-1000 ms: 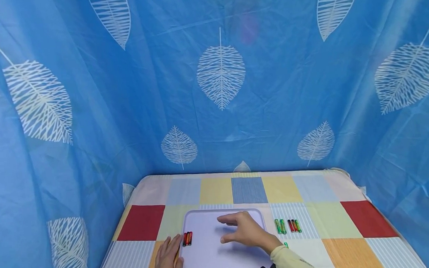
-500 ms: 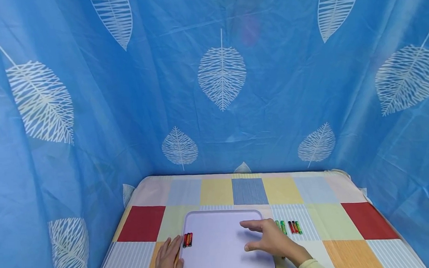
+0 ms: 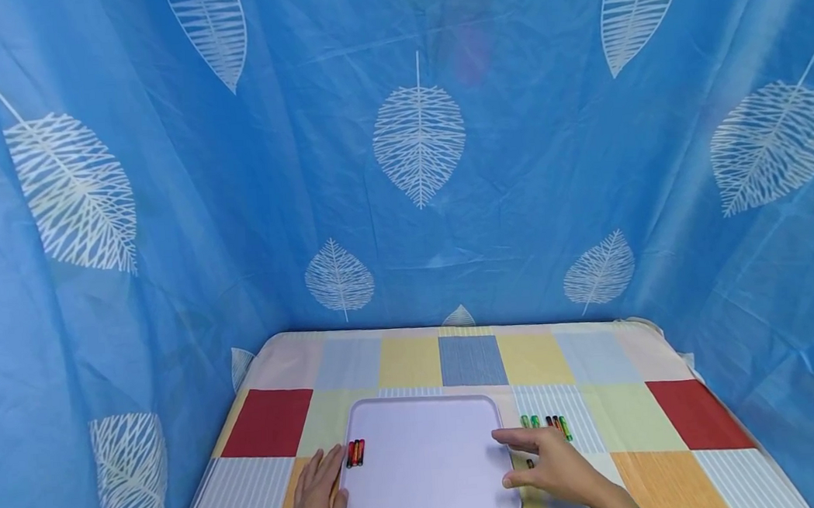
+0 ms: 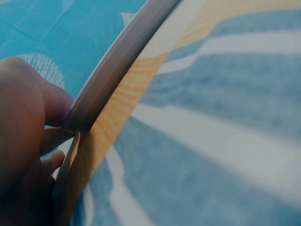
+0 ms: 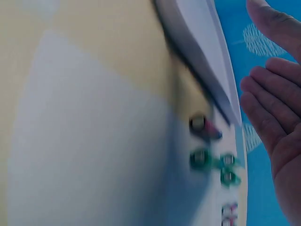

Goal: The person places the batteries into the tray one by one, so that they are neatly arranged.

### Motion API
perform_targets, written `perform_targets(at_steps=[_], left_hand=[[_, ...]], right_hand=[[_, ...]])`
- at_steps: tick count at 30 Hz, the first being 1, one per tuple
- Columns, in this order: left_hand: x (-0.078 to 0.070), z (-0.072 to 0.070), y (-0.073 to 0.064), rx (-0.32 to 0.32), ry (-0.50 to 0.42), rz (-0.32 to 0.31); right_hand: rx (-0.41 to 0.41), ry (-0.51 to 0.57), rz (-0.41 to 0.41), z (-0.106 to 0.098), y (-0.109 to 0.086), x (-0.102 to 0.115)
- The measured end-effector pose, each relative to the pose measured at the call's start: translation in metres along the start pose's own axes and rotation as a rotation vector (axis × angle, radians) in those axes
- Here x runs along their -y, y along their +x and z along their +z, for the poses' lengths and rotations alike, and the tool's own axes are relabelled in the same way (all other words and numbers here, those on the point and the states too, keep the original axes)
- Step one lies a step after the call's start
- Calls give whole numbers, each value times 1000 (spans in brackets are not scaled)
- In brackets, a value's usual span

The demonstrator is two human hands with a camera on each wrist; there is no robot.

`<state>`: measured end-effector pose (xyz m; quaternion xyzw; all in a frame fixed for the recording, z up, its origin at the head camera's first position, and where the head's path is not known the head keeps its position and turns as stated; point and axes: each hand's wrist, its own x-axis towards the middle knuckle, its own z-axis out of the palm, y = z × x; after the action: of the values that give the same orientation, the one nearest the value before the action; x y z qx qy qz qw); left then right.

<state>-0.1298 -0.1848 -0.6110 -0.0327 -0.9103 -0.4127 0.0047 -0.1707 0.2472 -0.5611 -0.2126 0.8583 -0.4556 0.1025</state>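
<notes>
A lilac tray [image 3: 427,470] lies flat on the patchwork cloth. Against its left rim rests my left hand [image 3: 317,496], fingers spread and fairly straight; the left wrist view shows the fingers touching the tray's rim [image 4: 110,66]. My right hand [image 3: 556,466] hovers over the tray's right edge, thumb apart from the fingers, with nothing in it. Red and black batteries [image 3: 355,453] sit side by side at the tray's left. Beneath and beyond the right hand are loose batteries on the cloth: a red one [image 5: 204,126] and green ones [image 5: 229,176], partly hidden in the head view.
To the right of the tray stands a row of green batteries [image 3: 535,422] with red-and-black ones [image 3: 549,422] and another green battery [image 3: 565,428] beside them. A blue curtain [image 3: 434,244] with white leaves hangs behind the table and along both sides.
My right hand has moved right, from above the middle of the tray to its right edge, staying open. The left hand, tray and batteries have kept their places.
</notes>
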Motion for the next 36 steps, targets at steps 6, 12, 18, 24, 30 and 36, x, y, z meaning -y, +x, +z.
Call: perform_targets(at_steps=[6,12,18,24,30,36], left_hand=[[-1,0,-1,-18,13,30],[1,2,-1,-67,21,79],[1,1,-1,-61,7,80],[1,2,-2,-72,17,90],[0,3,-1,-40,10,38],[-2,1,0,-17,-2,2]], right_hand=[[-12,-41,72,-19,-17,-10],[13,-105,105,-32,-30,-16],[26,-156,161,-36,-41,-21],[-10,-202,210,-31,-45,-24],[-18,-249,250,-26,-46,-28],[-43,-279,215,-22,-47,-31]])
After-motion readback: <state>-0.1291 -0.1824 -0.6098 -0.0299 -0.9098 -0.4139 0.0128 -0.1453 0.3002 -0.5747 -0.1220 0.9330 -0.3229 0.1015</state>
